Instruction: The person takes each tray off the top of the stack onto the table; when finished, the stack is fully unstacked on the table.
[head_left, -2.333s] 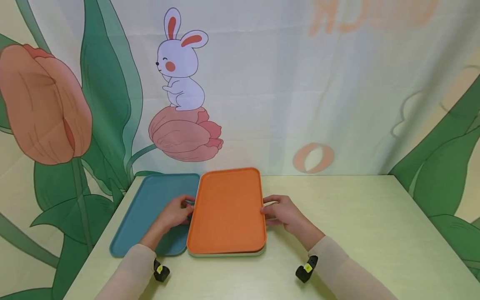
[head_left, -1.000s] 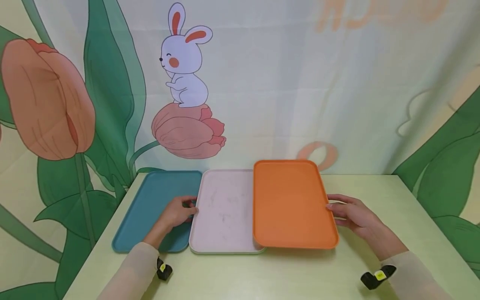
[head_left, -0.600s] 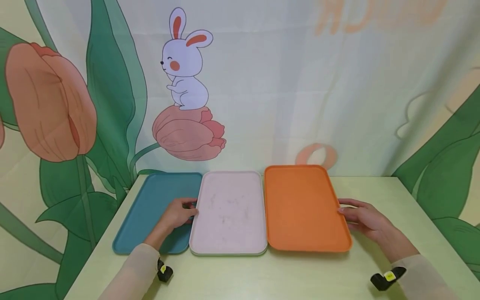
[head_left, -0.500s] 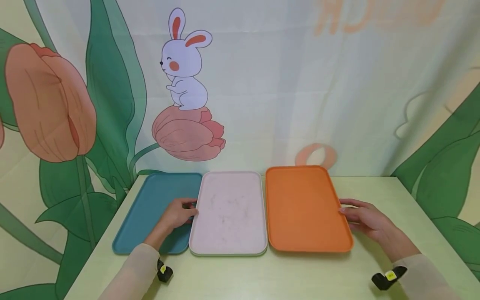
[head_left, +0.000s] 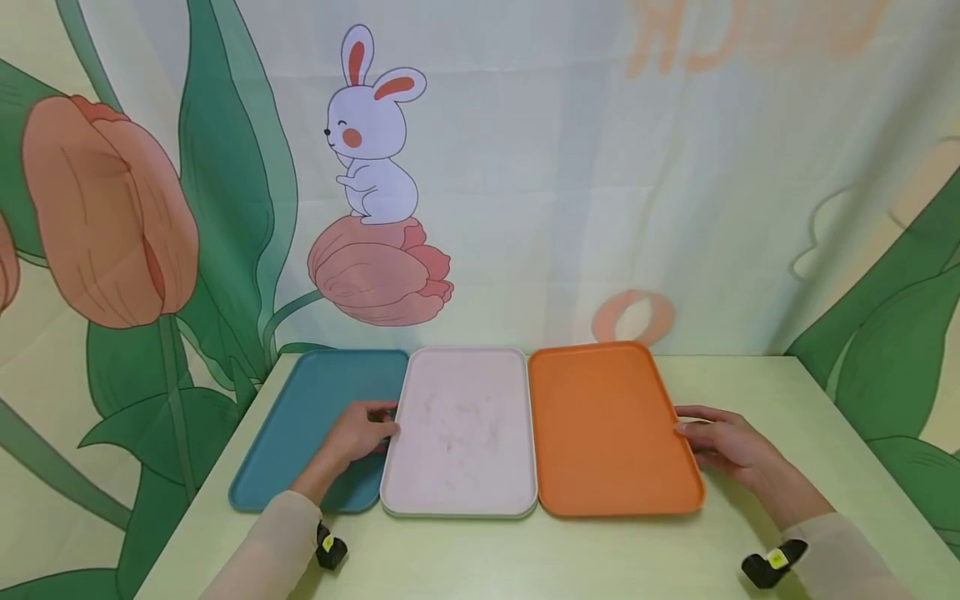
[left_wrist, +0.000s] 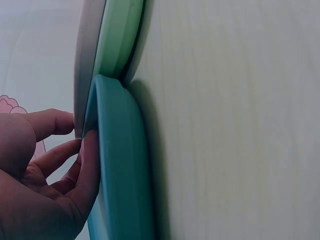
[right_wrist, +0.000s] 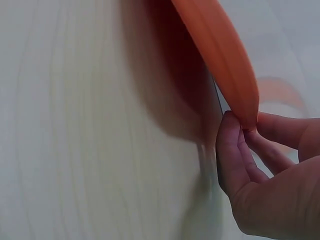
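Note:
Three trays lie side by side in the head view. In the middle is a pale pink tray (head_left: 459,433) with grey marks, stacked on a green tray (left_wrist: 118,37) whose rim shows below it. My left hand (head_left: 358,433) pinches the pink tray's left edge, thumb on top and fingers under the rim. That hand reaches over a blue tray (head_left: 300,417) at the left. My right hand (head_left: 731,442) grips the right edge of an orange tray (head_left: 611,433) between thumb and fingers. This edge is held above the table, with a shadow under it in the right wrist view.
The pale yellow table (head_left: 480,558) extends in front of the trays and to the right. Behind it hangs a printed curtain (head_left: 510,167) with a rabbit and tulips. Each wrist wears a small black camera (head_left: 772,565).
My right hand has carried the orange tray from the top of the stack to the right, uncovering the pink tray, and lowered it beside the stack. My left hand stays at the pink tray's edge.

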